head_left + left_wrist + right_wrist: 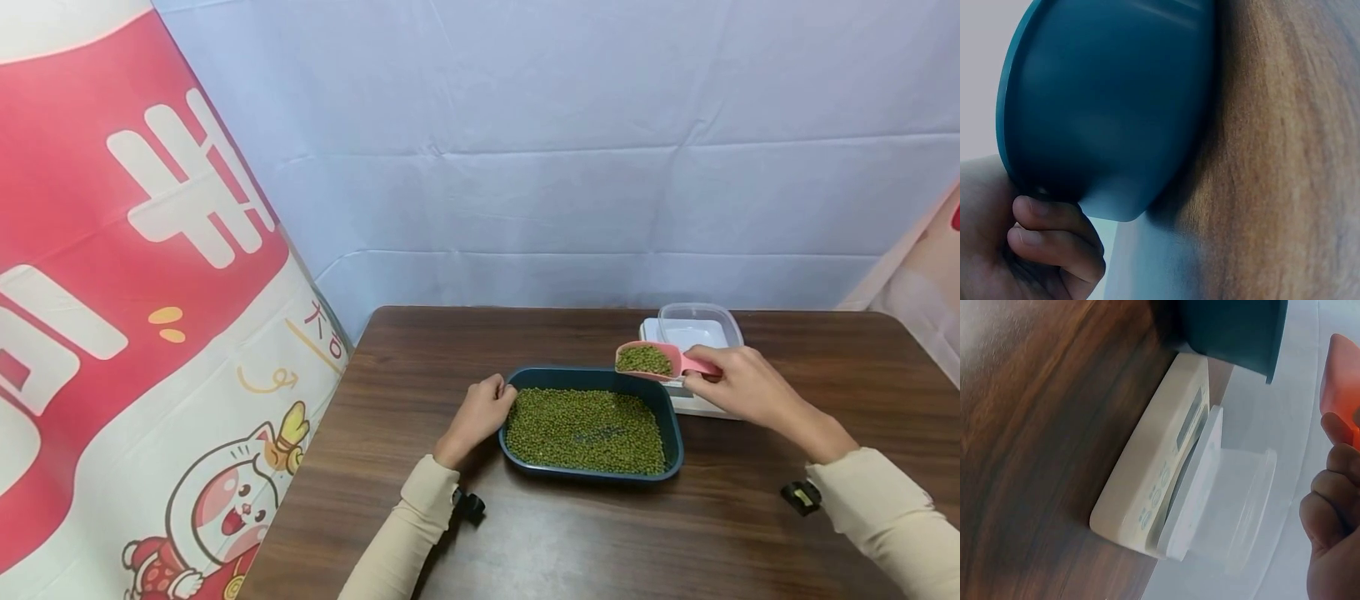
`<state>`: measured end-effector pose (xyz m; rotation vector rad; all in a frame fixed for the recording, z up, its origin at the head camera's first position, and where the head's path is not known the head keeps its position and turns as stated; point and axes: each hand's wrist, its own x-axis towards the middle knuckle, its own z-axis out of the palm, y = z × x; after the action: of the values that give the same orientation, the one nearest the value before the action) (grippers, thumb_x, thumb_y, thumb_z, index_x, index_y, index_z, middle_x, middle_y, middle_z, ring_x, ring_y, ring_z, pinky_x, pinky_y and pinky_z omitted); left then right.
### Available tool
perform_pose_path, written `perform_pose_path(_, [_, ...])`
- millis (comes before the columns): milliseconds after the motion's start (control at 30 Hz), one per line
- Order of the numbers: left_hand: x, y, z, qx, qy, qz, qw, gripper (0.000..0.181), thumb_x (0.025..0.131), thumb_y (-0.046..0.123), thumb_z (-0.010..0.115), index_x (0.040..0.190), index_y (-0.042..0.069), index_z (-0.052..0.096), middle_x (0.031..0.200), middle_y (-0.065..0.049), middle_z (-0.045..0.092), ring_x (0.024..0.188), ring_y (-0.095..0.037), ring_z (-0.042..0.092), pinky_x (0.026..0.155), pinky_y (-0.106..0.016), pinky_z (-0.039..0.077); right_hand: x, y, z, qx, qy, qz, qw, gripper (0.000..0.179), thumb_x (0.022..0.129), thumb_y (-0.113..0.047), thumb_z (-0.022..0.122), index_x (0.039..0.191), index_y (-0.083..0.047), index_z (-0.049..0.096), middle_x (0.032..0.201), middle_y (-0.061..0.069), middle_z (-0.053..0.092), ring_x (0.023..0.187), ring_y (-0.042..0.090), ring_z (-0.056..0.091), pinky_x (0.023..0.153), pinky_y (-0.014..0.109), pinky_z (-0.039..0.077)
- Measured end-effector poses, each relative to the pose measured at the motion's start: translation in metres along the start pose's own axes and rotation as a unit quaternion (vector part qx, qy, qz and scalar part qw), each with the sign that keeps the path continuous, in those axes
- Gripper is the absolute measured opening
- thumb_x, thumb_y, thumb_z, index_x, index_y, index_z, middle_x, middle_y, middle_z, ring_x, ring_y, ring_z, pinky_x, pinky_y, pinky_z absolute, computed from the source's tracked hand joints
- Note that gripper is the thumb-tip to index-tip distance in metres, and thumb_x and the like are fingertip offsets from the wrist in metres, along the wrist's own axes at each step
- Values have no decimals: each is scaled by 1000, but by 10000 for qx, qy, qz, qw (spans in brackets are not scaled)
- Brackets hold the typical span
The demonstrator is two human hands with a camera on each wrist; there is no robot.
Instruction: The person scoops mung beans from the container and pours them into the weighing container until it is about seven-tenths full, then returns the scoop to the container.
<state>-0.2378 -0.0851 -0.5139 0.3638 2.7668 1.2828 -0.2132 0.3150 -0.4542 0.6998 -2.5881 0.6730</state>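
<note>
A dark teal basin [592, 477] full of small green beans [577, 429] stands on the table. My left hand [482, 414] grips its left rim; the left wrist view shows curled fingers [1054, 240] against the basin's outer wall [1110, 112]. My right hand [746, 385] holds a pink scoop [678, 360] by its handle, heaped with green beans, above the basin's far right corner. In the right wrist view only part of the scoop [1341, 378] shows. Behind and right of the basin, a clear plastic container [701, 321] sits on a white kitchen scale [1147, 462].
The brown wooden table [435, 342] ends at a pale cloth backdrop [525, 192] behind it. A printed red and white banner [150, 250] hangs at the left. The scale and container stand just under and beyond the right hand.
</note>
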Motion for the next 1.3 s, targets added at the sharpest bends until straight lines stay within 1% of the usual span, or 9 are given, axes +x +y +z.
perform_pose_path(100, [0,0,0,-30,-17,-12,10000,32,109,25,46,78,16,42,66,4,36,57,-13,32,59,-27,34,1,4,-3,-84,-19,103,9999,13,85,-6,73,85,-18,66,62,-16,35,55,-4,25,52,21,25])
perform_pose_path(300, [0,0,-1,-30,-45,-27,10000,32,109,26,45,79,16,42,66,4,36,57,-13,32,60,-27,34,2,10,-8,-173,-32,235,9996,18,85,-7,74,82,-18,61,61,-14,34,54,-2,26,52,22,24])
perform_pose_path(500, [1,-1,-1,-20,-16,-4,10000,32,109,26,46,78,17,42,66,4,36,57,-12,32,59,-27,34,1,17,-12,-242,49,355,9991,18,86,-7,74,82,-18,61,61,-13,34,55,-1,26,54,23,24])
perform_pose_path(767, [0,-1,-2,-21,-31,-5,10000,31,108,26,46,79,17,42,66,4,36,58,-12,33,59,-26,34,-2,29,-16,-449,65,483,9978,11,86,-9,74,85,-14,64,61,-11,35,56,0,27,54,24,23])
perform_pose_path(1100, [1,-2,-1,27,-55,-5,10000,32,109,26,45,79,17,42,66,4,36,58,-12,33,60,-27,35,-3,41,-22,-577,206,684,9958,6,86,-10,71,88,-12,65,62,-9,34,55,2,27,54,25,23])
perform_pose_path(1233, [1,-2,-1,47,-63,-2,10000,32,109,27,45,79,17,42,66,4,36,57,-12,32,60,-27,34,-5,47,-24,-582,325,692,9954,10,86,-10,70,83,-14,61,62,-9,33,55,3,27,55,26,23])
perform_pose_path(1300, [1,-2,0,49,-45,9,10000,32,109,27,45,79,16,42,66,4,36,58,-12,33,60,-26,35,-6,50,-25,-587,335,749,9949,11,87,-11,70,84,-14,60,62,-9,33,55,3,27,55,26,22])
